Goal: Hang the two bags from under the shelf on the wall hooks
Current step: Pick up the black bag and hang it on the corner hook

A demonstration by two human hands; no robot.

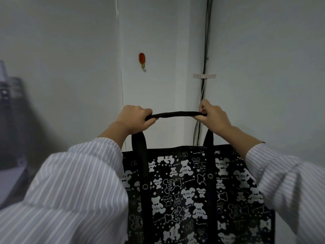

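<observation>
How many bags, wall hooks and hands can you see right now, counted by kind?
Bags: 1, the black bear-print bag, held up by its handle
Wall hooks: 1, the red hook
Hands: 2, the left hand and the right hand
Total: 4

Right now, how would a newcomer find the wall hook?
Start at the protruding white wall column ahead, left of the black cables in the corner. The hook sits on its left part, above the stretched bag handle. It is the only red thing on the walls.
</observation>
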